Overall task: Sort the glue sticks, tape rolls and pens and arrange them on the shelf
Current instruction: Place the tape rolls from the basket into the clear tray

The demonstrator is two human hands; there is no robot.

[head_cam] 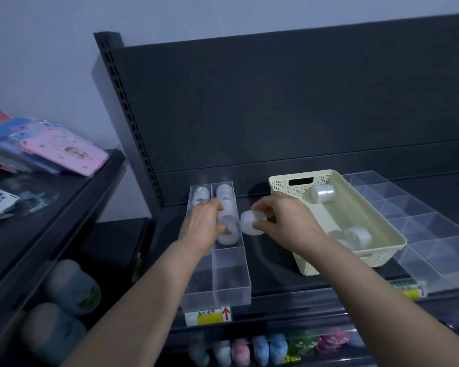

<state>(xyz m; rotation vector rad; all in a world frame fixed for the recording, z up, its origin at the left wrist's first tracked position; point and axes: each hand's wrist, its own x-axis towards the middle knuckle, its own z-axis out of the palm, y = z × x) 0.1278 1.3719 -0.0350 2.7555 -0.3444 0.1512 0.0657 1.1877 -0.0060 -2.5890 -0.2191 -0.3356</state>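
Where the dark shelf (270,282) carries a clear divided tray (232,284) and a cream basket (376,215):

1. Clear tape roll (249,226), pinched between thumb and fingertips of the right hand (284,221), held over the shelf just beside the tray's right wall.
2. Row of tape rolls (227,234) in the tray's right-hand lane, with the left hand (204,223) curled round its middle.
3. Loose rolls (355,235) lying in the basket.

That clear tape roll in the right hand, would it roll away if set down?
Likely on its edge: the tape roll is round. It seems light, since the right hand holds it by fingertips. Its glossy surface may be slippery.
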